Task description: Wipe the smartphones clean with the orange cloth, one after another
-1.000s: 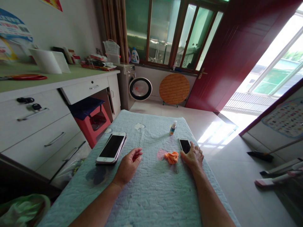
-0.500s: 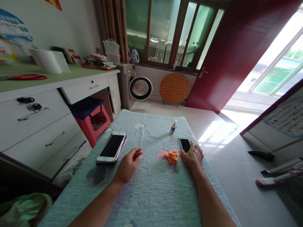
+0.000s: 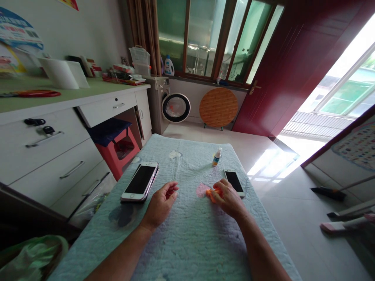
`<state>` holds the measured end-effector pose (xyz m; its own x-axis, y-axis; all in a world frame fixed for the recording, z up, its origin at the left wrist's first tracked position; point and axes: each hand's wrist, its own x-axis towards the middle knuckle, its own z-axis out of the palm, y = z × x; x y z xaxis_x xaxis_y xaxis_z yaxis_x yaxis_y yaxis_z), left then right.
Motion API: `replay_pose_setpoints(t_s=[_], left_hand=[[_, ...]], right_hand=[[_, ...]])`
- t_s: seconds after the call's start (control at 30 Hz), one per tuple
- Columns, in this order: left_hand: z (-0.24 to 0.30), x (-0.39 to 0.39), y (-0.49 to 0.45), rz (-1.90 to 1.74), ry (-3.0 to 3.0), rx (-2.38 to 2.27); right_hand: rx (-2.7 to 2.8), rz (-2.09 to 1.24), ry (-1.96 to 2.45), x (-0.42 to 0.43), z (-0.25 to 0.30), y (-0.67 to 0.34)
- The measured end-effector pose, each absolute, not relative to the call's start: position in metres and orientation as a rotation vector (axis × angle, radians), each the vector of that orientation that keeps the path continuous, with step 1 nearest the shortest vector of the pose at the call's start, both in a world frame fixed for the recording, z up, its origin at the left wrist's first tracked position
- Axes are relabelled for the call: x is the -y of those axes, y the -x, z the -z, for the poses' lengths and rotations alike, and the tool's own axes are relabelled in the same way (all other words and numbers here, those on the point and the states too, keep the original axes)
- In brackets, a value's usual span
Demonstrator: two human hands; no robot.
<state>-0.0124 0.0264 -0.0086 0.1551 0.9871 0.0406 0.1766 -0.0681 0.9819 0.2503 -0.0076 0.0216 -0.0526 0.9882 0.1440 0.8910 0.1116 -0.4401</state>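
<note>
My right hand (image 3: 225, 199) lies on a small orange cloth (image 3: 209, 192) in the middle of a table covered with a pale green quilted cover (image 3: 187, 234); its fingers close over the cloth. A small phone (image 3: 234, 181) with a dark screen lies just right of that hand, untouched. My left hand (image 3: 160, 203) rests on the cover, fingers loosely curled and apart, holding nothing. A larger white phone (image 3: 140, 181) lies to its left. A small spray bottle (image 3: 217, 157) stands further back.
White drawers with a green top (image 3: 58, 128) run along the left, a red stool (image 3: 117, 146) tucked under them. A washing machine (image 3: 171, 107) and a round folded wooden table (image 3: 218, 107) stand at the back. A red door (image 3: 293, 66) is open at right. Brooms (image 3: 336, 193) lie on the floor.
My right hand has left the small phone and moved left onto the orange cloth. The left hand has barely moved. The view has shifted slightly.
</note>
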Motion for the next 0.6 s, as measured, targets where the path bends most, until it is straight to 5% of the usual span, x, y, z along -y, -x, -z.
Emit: replay_pose_setpoints(t_s=[0.37,0.6], left_hand=[[-0.006,-0.018,0.015,-1.219,-1.866,-1.262],[-0.027,-0.020,0.024,-1.232,-2.174,-1.554]], right_hand=[[1.829,-0.386,1.644,-0.001,-0.006,-0.231],[1.879,-0.053,1.703,-0.005,0.009,-0.224]])
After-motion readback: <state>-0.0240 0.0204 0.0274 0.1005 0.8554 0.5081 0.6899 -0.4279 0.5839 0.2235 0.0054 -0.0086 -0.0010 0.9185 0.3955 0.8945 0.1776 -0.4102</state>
